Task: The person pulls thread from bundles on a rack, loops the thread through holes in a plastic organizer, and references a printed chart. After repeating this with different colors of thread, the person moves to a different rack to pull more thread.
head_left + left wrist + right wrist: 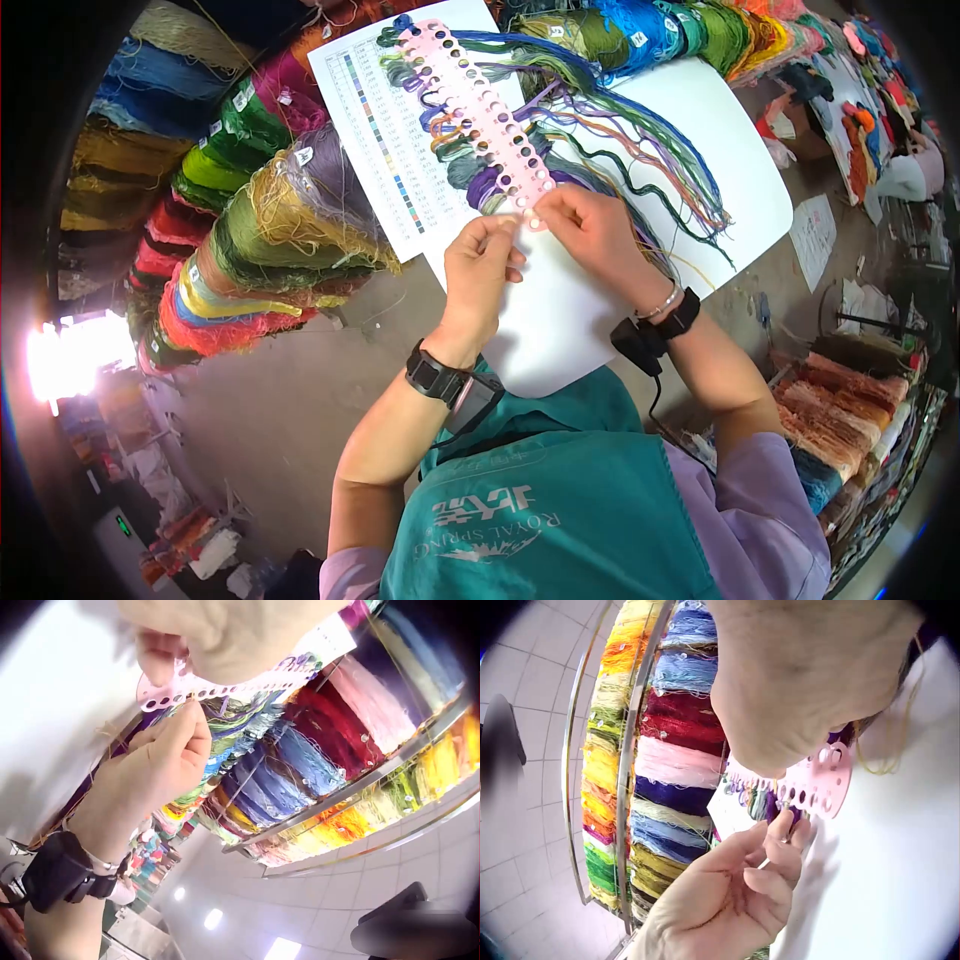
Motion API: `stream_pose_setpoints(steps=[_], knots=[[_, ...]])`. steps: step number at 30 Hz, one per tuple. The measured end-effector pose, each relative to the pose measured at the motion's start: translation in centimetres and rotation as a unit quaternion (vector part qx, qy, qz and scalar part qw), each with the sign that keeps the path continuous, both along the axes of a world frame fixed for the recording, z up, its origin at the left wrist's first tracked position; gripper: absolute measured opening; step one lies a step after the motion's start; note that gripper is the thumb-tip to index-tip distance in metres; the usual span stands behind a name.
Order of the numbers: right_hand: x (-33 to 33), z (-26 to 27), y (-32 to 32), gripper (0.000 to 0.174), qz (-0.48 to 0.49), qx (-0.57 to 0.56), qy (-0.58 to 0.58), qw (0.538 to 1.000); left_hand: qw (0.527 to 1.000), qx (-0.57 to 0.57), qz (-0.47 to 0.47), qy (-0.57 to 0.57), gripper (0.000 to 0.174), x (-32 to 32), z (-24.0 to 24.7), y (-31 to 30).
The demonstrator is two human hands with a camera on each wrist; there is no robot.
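A long pink thread card (470, 95) with rows of punched holes lies on white paper (540, 330). Looped skeins of embroidery thread (465, 168) hang along its left side, and long loose strands (650, 150) fan out to the right. At the card's near end, my left hand (478, 275) pinches thread between thumb and forefinger by the left edge. Opposite it, my right hand (590, 235) pinches a thread at the end holes, its fingertips right at the card. A thin yellowish strand (900, 742) trails from beneath the right hand. The fingers hide most of the pinched thread.
A printed colour chart (375, 140) lies under the card's left side. Thick hanks of coloured yarn (290, 220) hang on a rack to the left, with more hanks (660, 35) beyond the paper. Folded yarn bundles (840, 410) stand at the right. Another person (910, 170) is at far right.
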State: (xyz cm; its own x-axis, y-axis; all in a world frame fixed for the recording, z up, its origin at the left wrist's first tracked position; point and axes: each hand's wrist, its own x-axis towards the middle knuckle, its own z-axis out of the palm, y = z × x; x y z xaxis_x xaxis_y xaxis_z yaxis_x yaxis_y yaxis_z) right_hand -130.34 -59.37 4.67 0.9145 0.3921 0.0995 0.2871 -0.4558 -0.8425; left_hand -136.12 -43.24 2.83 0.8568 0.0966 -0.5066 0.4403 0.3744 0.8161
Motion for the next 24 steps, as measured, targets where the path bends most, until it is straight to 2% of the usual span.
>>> stream_pose_setpoints(steps=[4, 7, 13, 15, 22, 24], knots=[[1.8, -3.0, 0.3, 0.01, -0.012, 0.01, -0.004, 1.0, 0.999, 0.048, 0.015, -0.004, 0.028, 0.7, -0.2, -0.5], [2.2, -3.7, 0.6, 0.01, -0.002, 0.009, 0.005, 1.0, 0.999, 0.038, -0.025, -0.002, 0.029, 1.4, -1.1, -0.4], [2.0, -3.5, 0.6, 0.009, 0.016, 0.021, 0.013, 1.0, 0.999, 0.026, -0.002, -0.037, 0.025, 1.9, -1.9, -0.4], [2.0, -3.5, 0.7, 0.01, 0.012, 0.034, 0.051, 0.998, 0.999, 0.013, -0.006, -0.043, 0.021, 2.0, -2.2, -0.2], [2.0, -3.9, 0.6, 0.01, 0.019, 0.026, 0.047, 0.998, 0.998, 0.002, -0.05, -0.048, 0.015, 3.0, -3.0, 0.8], [2.1, -3.8, 0.9, 0.011, 0.014, 0.005, 0.036, 0.999, 0.995, 0.065, -0.068, -0.033, 0.014, 3.1, -2.4, 0.8]])
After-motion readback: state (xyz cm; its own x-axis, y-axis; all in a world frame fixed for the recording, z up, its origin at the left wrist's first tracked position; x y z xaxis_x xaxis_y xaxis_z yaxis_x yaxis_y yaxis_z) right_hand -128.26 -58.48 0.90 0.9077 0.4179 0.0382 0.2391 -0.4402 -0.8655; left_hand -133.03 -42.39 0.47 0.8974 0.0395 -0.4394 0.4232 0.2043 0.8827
